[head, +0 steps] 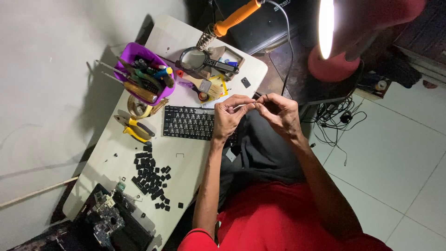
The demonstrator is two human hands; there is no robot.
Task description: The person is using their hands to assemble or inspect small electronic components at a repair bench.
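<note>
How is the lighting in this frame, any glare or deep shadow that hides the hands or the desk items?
Head view: the lamp at top blows out to white glare; both hands, left hand and right hand, are evenly lit and sharp; the purple tool cup throws a long shadow on the wall; the circuit board corner is dim.

Table (186, 158), left of the person: keyboard (188, 122) near its right edge, the left hand (227, 118) over the keyboard's right end, the right hand (278, 111) just beyond, fingertips meeting; pliers (133, 128) left of keyboard; tool cup (144, 76) behind them; loose keycaps (151, 179) (scattered) in front; circuit board (104, 218) nearest corner; soldering iron (227, 22) at far end
</note>
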